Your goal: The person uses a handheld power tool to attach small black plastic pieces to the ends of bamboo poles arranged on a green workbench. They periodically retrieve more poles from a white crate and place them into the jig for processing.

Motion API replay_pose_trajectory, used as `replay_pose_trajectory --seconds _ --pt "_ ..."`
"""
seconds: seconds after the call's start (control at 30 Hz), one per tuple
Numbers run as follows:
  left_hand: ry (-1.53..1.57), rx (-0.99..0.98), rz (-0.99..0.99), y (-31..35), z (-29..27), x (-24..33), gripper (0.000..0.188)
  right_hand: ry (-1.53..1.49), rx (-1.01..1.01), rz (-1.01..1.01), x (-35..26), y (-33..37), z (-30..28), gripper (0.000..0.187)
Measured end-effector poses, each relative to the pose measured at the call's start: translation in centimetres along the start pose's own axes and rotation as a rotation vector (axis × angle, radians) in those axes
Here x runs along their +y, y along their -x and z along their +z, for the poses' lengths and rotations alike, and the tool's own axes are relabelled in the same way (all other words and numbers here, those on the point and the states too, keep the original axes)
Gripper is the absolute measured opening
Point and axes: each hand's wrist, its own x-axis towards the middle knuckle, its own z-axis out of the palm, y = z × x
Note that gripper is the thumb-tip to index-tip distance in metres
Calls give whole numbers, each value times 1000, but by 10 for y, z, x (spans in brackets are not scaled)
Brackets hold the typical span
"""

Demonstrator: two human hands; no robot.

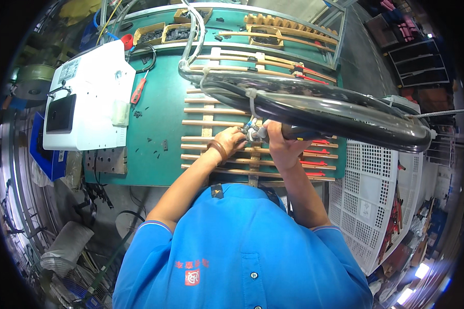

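Note:
My right hand (pixel 284 148) is wrapped around a dark hand-held power tool (pixel 295 133), partly covered by the thick cable bundle above it. The tool's pale metal nose (pixel 257 133) points left. Close to that nose, my left hand (pixel 229 141) has its fingers pinched together; what they hold is too small to make out. Both hands are over a row of slim tan rods (pixel 196 123) laid side by side across a wooden rack (pixel 208 116). Several rods carry red pieces (pixel 314 163) at their right ends.
A bundle of black and clear hoses (pixel 335 103) hangs over the rods. On the green table (pixel 160 103) are a white machine (pixel 87 98), a red-handled screwdriver (pixel 139 90) and boxes of small black parts (pixel 178 34). A white perforated crate (pixel 363 195) stands at the right.

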Motion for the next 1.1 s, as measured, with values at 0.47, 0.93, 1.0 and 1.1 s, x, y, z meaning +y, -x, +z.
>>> replay_pose_trajectory --seconds 0.47,0.93,1.0,1.1 --pt "-105 72 79 2 0 1 17 142 -75 -143 -15 -13 -11 39" --pt "-39 92 47 4 6 -3 18 626 29 -419 -7 2 -2 20" --pt "-93 113 80 3 13 -6 18 463 9 -313 -10 4 0 27" --pt "46 -36 8 6 11 -12 17 -409 -74 221 -16 -7 -3 35"
